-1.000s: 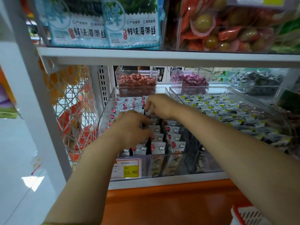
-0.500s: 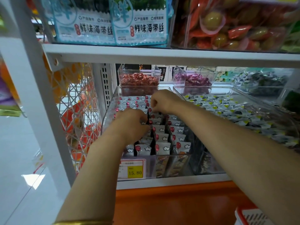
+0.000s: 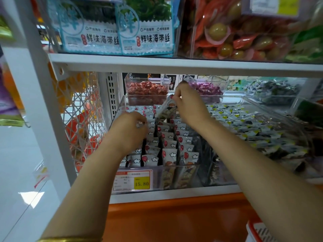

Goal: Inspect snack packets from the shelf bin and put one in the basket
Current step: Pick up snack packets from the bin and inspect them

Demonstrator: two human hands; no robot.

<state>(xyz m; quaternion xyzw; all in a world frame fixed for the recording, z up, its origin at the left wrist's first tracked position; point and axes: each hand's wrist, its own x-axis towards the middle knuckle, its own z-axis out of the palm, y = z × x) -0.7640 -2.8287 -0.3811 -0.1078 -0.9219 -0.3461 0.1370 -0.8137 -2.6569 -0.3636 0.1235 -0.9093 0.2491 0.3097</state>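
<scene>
A clear shelf bin (image 3: 196,175) on the middle shelf holds rows of upright white snack packets (image 3: 170,151) with red dots and cloud marks. My right hand (image 3: 189,103) pinches one snack packet (image 3: 167,110) by its top edge and holds it tilted above the rows at the back of the bin. My left hand (image 3: 130,131) rests over the left rows with its fingers curled among the packet tops; whether it grips one is hidden. A corner of the red and white basket (image 3: 257,232) shows at the bottom right.
A second clear bin (image 3: 262,102) of yellow-marked packets sits to the right. Small tubs of red (image 3: 146,89) and purple (image 3: 207,89) sweets stand behind. The upper shelf edge (image 3: 174,64) hangs close above my hands. A yellow price tag (image 3: 141,183) reads 15.80. A white wire rack (image 3: 82,116) stands at the left.
My right hand has lifted a packet out of the rows and raised it toward the back of the bin. My left hand stays on the left rows.
</scene>
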